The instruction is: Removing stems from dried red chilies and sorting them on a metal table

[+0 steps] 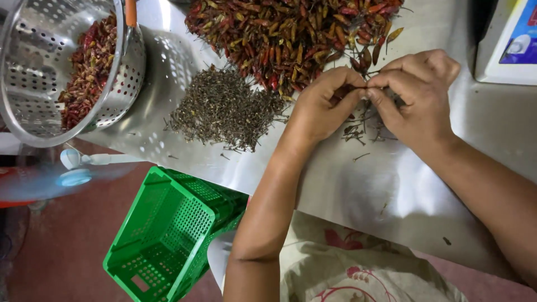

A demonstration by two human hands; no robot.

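left hand (321, 103) and right hand (417, 92) meeting fingertip to fingertip over the steel surface (391, 190), both pinched narrow on one small dried chili (361, 89) between them; chili mostly hidden by the fingers. directly in front of the big heap of dried chilies (291, 33), above a scatter of loose stems (366, 126). larger stem pile (224, 109) to the left, near the perforated metal colander (126, 84) partly filled with chilies. green plastic basket (168, 235) on the floor below. judged: chili very light, dry, brittle, thin-skinned, likely to crack if squeezed. best held by the body near the cap, stem taken at its base.
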